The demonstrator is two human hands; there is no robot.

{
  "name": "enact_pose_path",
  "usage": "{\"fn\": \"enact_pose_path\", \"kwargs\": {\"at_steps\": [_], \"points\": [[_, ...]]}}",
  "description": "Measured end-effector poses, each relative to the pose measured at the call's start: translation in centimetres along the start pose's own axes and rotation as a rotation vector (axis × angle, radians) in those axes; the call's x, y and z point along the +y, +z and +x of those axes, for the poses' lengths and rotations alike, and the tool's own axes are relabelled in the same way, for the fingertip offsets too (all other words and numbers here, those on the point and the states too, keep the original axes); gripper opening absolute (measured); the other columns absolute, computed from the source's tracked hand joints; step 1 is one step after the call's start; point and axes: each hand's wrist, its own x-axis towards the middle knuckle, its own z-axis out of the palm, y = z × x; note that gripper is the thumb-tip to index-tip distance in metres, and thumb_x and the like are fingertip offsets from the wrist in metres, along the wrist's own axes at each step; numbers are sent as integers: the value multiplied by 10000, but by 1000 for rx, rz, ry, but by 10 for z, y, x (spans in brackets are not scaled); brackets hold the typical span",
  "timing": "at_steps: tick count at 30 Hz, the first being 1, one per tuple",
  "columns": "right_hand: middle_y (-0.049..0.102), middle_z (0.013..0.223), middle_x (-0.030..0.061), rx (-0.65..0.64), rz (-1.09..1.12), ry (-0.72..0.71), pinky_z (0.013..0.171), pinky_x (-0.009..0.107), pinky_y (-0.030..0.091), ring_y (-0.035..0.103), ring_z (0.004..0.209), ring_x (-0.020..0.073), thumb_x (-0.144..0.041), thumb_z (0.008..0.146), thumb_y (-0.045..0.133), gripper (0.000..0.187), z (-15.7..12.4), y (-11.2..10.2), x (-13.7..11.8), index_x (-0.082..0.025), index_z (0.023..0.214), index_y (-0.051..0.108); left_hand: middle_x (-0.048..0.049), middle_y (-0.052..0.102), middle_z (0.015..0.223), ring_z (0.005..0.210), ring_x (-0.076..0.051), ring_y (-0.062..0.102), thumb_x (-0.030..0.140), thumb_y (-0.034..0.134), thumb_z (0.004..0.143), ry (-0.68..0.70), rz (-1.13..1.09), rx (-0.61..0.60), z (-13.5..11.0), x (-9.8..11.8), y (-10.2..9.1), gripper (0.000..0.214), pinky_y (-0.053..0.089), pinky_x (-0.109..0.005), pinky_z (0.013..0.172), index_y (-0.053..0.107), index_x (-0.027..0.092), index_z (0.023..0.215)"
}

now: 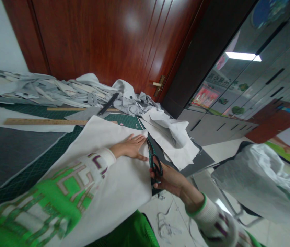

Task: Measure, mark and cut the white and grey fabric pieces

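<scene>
1. Head view: our right hand has its grip shut around the handles of the black scissors. The blades lie along the edge of the white cloth, near the right edge of the counter.
2. Our left hand lies flat and open on the cloth. It holds nothing and only presses down, with its fingertips just beside the blades.
3. We think those fingers could get nipped, because they sit so close to the blades.
4. The cloth hangs over the near edge of the counter. It could slide or bunch up, and the cut could go crooked.
5. Thin scraps lie on the floor below us, and we could slip on them.
6. A green cutting mat covers the counter. A wooden ruler lies on it, and a pile of grey pieces sits along the far edge.
7. A dark red door stands behind the counter. Shiny grey cabinets fill the wall to the right.
</scene>
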Motion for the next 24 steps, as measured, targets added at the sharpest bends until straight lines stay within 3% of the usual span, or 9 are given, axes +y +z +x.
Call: {"fn": "enact_pose_path", "kwargs": {"at_steps": [6, 16, 24], "points": [[551, 633, -20, -51, -68, 1, 439, 193, 435, 460, 555, 86, -548, 910, 613, 442, -1, -3, 3, -137, 747, 616, -221, 64, 1656, 1540, -326, 47, 815, 441, 780, -1, -2, 16, 0, -1, 2, 1155, 18, -542, 1214, 82, 74, 1589], [574, 703, -18, -96, -84, 25, 462, 220, 483, 491, 598, 96, -676, 724, 733, 533, 1, -7, -1, -160, 779, 610, -230, 93, 1654, 1540, -324, 53, 804, 456, 790, -7, 11, 24, 1, 0, 2, 1141, 35, -524, 1221, 126, 49, 1579], [570, 673, -28, -98, -47, 77, 483, 224, 457, 491, 583, 90, -647, 781, 704, 492, 5, -9, -5, -166, 741, 606, -201, 91, 1661, 1542, -314, 47, 792, 454, 801, -9, 7, 8, -1, 1, 0, 1096, 33, -528, 1221, 133, 98, 1586]]}}
